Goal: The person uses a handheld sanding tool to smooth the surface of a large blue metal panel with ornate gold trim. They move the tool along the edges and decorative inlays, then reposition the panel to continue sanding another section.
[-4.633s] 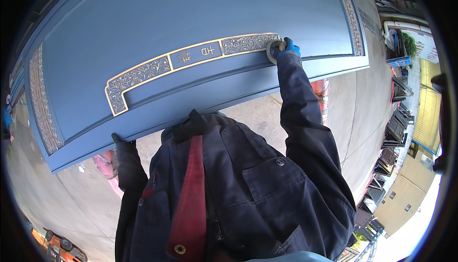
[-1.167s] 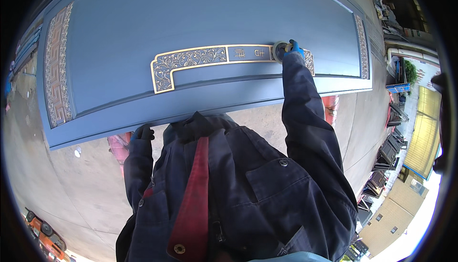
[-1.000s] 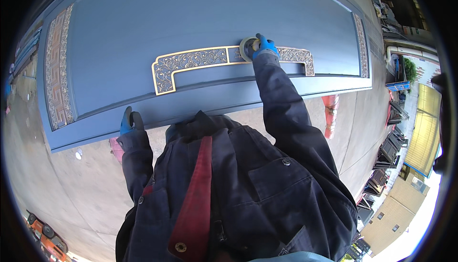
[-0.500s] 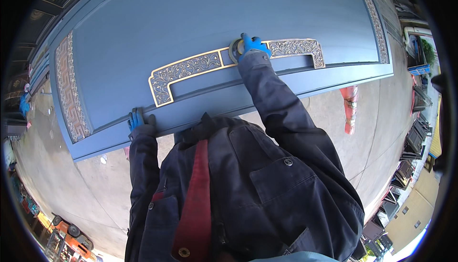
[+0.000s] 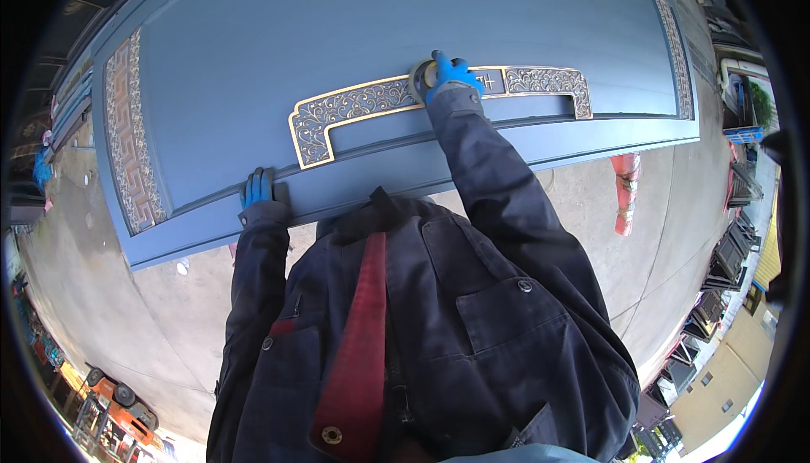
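A large blue-grey door panel (image 5: 354, 20) lies flat in front of me. Near its close edge sits a bracket-shaped ornament (image 5: 361, 102) with gold edging and scrollwork. My right hand (image 5: 452, 75), in a blue glove, is closed around a round, dark-rimmed disc (image 5: 417, 82) with a pale middle, whose exact kind I cannot make out. The disc rests on the ornament's middle part and hides some of it. My left hand (image 5: 260, 189), gloved too, lies on the panel's near edge, fingers stretched forward and thumb apart, holding nothing.
Patterned strips (image 5: 131, 138) run along both ends of the panel. A red wrapped post-like thing (image 5: 625, 193) shows below the near edge at right. An orange forklift-like vehicle (image 5: 118, 408) stands lower left. Dark frames (image 5: 727, 256) line the right side.
My right hand has slid the disc leftward along the ornament, uncovering more of its middle plate. The whole view has shifted slightly. My left hand still rests on the near edge.
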A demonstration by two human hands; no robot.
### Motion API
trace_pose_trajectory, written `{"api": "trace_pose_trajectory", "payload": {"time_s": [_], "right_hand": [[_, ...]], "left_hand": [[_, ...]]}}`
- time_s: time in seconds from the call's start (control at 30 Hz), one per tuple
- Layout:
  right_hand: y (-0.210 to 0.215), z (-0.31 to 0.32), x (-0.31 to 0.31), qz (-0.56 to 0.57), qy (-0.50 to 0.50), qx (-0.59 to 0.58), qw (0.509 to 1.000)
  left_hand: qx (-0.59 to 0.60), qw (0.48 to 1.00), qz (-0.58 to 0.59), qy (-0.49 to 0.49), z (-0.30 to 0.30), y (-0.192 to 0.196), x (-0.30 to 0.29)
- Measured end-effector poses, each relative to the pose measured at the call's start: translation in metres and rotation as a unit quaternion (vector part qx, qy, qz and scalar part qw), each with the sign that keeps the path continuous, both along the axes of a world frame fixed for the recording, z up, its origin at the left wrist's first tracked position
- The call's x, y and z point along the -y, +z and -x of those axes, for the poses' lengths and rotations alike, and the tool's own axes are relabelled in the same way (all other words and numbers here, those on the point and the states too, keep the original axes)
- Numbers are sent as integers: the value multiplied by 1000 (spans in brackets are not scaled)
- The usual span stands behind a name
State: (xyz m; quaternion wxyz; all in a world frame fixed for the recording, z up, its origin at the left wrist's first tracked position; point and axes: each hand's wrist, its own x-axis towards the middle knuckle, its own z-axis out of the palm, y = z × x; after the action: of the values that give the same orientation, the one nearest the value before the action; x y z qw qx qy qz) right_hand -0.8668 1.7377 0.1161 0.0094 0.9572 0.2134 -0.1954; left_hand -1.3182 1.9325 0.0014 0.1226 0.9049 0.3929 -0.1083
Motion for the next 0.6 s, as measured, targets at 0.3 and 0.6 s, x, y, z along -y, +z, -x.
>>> {"api": "trace_pose_trajectory", "payload": {"time_s": [0.3,0.6], "right_hand": [[2,95,-82,-12,101,-50,994],[-24,-112,72,-48,-161,61,984]], "left_hand": [[-15,999,-33,23,-2,7,-20],[5,999,-39,17,-1,11,-20]]}}
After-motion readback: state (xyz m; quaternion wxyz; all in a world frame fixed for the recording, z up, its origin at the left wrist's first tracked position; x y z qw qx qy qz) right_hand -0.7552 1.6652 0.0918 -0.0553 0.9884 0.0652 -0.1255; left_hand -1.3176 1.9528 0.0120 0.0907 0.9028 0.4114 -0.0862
